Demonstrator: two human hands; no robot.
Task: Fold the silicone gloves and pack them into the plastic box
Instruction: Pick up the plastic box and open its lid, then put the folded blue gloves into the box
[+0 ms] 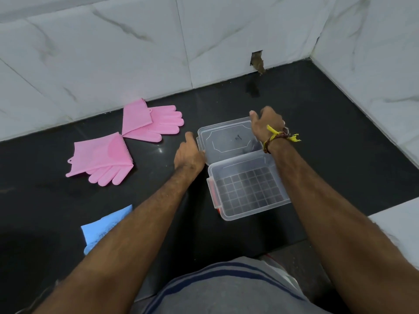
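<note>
While the two pink gloves [127, 141] lie folded well left of his fingers, the left hand [189, 152] grips the lid's [226, 139] near-left edge and the right hand [266, 124] curls over its far corner. He'd best lay the lid flat, clear of the empty box [247, 189] just below both hands.

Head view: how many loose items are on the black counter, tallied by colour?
Pink silicone gloves, both folded: 2 (far pink glove, near pink glove)
Blue silicone item, partly hidden by the left forearm: 1 (blue item)
Clear plastic box with open lid: 1 (clear plastic box)
Total: 4
</note>
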